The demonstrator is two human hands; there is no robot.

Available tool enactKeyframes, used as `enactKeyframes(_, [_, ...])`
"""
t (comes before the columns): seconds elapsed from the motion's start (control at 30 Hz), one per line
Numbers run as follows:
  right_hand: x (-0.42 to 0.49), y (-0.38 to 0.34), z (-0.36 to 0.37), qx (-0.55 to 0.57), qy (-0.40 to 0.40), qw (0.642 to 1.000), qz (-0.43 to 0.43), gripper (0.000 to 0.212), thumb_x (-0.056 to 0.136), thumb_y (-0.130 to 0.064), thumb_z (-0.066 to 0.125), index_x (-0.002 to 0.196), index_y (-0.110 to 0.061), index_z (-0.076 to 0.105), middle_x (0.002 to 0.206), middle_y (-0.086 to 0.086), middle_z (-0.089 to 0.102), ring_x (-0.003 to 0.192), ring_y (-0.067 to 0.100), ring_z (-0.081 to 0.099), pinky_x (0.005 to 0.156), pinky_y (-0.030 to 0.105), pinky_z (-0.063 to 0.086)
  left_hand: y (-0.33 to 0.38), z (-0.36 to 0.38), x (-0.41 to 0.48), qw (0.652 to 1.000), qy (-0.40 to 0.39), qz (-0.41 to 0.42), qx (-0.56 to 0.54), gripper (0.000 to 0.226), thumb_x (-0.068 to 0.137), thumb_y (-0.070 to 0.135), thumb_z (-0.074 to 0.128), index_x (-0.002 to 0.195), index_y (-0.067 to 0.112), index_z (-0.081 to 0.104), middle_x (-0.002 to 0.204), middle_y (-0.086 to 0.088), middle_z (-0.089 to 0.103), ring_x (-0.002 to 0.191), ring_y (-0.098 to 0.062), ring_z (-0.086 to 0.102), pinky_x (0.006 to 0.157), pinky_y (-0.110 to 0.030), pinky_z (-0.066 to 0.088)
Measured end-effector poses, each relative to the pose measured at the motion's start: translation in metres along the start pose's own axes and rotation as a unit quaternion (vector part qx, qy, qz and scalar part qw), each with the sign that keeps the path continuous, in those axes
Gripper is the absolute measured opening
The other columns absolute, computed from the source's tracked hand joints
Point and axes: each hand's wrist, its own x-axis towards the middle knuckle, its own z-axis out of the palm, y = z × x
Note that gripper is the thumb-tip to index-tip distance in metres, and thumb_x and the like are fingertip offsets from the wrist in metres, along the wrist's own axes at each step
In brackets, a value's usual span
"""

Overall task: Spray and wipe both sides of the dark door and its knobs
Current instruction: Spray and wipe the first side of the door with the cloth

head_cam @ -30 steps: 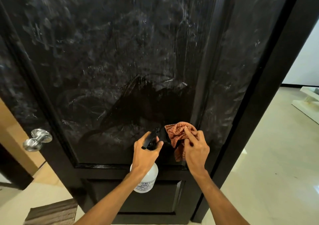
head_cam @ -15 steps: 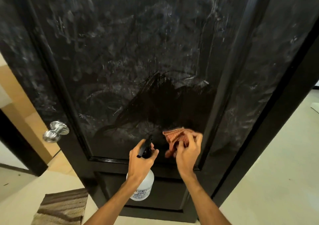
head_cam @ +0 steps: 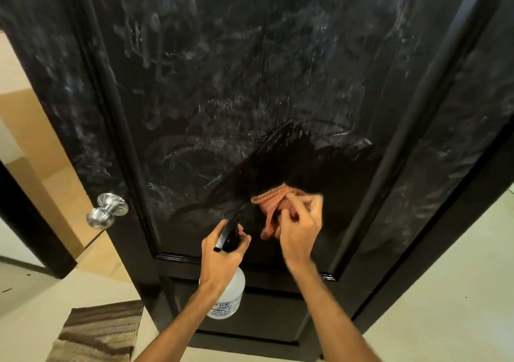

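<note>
The dark door (head_cam: 236, 83) fills the view, its panel streaked with whitish smears except for a wiped black patch low in the middle. A silver knob (head_cam: 107, 209) sticks out at the door's left edge. My left hand (head_cam: 219, 258) grips the black trigger head of a white spray bottle (head_cam: 226, 297), held close to the lower panel. My right hand (head_cam: 299, 228) holds a bunched orange checked cloth (head_cam: 271, 199) and presses it against the door at the lower edge of the wiped patch; hand and cloth are blurred.
A brown striped mat (head_cam: 97, 334) lies on the pale floor at the lower left. The black door frame (head_cam: 445, 250) runs down the right side, with pale floor beyond it. Beige wall and a dark frame post (head_cam: 30, 217) show past the door's left edge.
The view has swung to the right and closer to the door, so the knob sits further in. My right hand with the cloth has shifted slightly left and down on the panel.
</note>
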Motion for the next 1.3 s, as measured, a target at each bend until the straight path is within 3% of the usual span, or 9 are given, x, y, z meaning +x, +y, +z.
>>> enactKeyframes(0.13, [0.043,-0.018,0.007,-0.019,0.048,0.995,-0.081,0.035,0.089,0.009,0.065,0.120,-0.004,0.074,0.109,0.014,0.050,0.097,0.017,0.054,0.084,0.016,0.046,-0.001,-0.007,0.001,1.000,0.000,-0.010,-0.015,0.018,0.086,-0.003,0.079,0.089,0.012,0.069,0.081,0.001,0.071,0.078,-0.008,0.070,0.073,-0.020,0.055])
enactKeyframes(0.27, [-0.027,0.027,0.005,-0.096,-0.185,0.974,-0.092,0.034,0.092,0.003,0.061,0.116,-0.015,0.075,0.111,-0.003,0.043,0.090,0.013,0.055,0.076,0.032,0.056,0.001,-0.006,0.005,1.000,-0.006,-0.016,-0.024,0.017,0.087,0.003,0.080,0.089,0.015,0.069,0.074,0.006,0.069,0.064,-0.002,0.062,0.060,-0.021,0.048])
enactKeyframes(0.33, [-0.039,0.034,0.002,-0.113,-0.222,0.966,-0.061,0.027,0.092,0.002,0.061,0.107,-0.015,0.075,0.109,-0.008,0.042,0.087,0.013,0.055,0.072,0.039,0.057,0.004,-0.008,0.008,1.000,-0.002,-0.013,-0.028,0.018,0.086,0.002,0.081,0.088,0.016,0.069,0.076,0.006,0.070,0.065,-0.003,0.064,0.060,-0.023,0.049])
enactKeyframes(0.6, [0.078,-0.054,0.025,-0.086,-0.050,0.979,-0.179,0.038,0.093,0.001,0.060,0.127,-0.011,0.071,0.117,0.008,0.049,0.097,0.017,0.055,0.079,0.020,0.050,0.011,-0.035,0.019,0.998,0.035,-0.021,-0.049,0.020,0.087,0.004,0.081,0.086,0.019,0.068,0.078,0.001,0.071,0.062,-0.008,0.062,0.059,-0.024,0.047])
enactKeyframes(0.7, [0.037,-0.031,0.042,-0.145,-0.150,0.959,-0.192,0.030,0.099,-0.020,0.059,0.127,-0.025,0.069,0.115,0.006,0.057,0.098,0.024,0.062,0.079,0.037,0.057,0.011,-0.047,0.018,0.997,0.053,-0.031,-0.054,0.024,0.086,0.004,0.081,0.086,0.025,0.069,0.078,0.002,0.072,0.060,-0.006,0.062,0.063,-0.033,0.048])
enactKeyframes(0.83, [0.008,-0.033,0.059,-0.174,-0.284,0.889,-0.315,0.047,0.075,-0.001,0.080,0.119,-0.015,0.073,0.121,0.012,0.049,0.103,0.035,0.064,0.067,0.045,0.062,0.012,-0.079,0.024,0.993,0.093,-0.049,-0.059,0.026,0.085,0.008,0.084,0.093,0.029,0.071,0.085,0.008,0.076,0.060,-0.006,0.064,0.064,-0.045,0.055])
enactKeyframes(1.07, [0.071,-0.136,0.122,-0.095,-0.141,0.953,-0.251,0.034,0.093,-0.005,0.061,0.123,-0.016,0.071,0.111,0.004,0.051,0.093,0.024,0.057,0.072,0.035,0.051,0.014,-0.128,0.037,0.990,0.126,-0.026,-0.056,0.021,0.085,0.000,0.081,0.092,0.017,0.071,0.088,0.002,0.075,0.088,-0.012,0.073,0.085,-0.025,0.057])
enactKeyframes(1.2, [0.004,-0.109,0.143,-0.167,-0.307,0.865,-0.360,0.039,0.082,-0.006,0.068,0.120,-0.014,0.069,0.118,0.009,0.053,0.102,0.032,0.060,0.075,0.046,0.058,0.017,-0.148,0.038,0.984,0.150,-0.059,-0.078,0.041,0.083,0.000,0.083,0.097,0.035,0.065,0.086,0.025,0.075,0.088,0.006,0.071,0.088,-0.018,0.056])
enactKeyframes(1.3, [-0.006,-0.110,0.147,-0.162,-0.361,0.849,-0.349,0.045,0.075,-0.003,0.071,0.118,-0.018,0.071,0.118,0.008,0.049,0.104,0.031,0.061,0.066,0.043,0.060,0.013,-0.173,0.048,0.982,0.157,-0.061,-0.090,0.030,0.083,0.005,0.084,0.102,0.025,0.072,0.096,0.007,0.077,0.097,-0.010,0.074,0.095,-0.037,0.060])
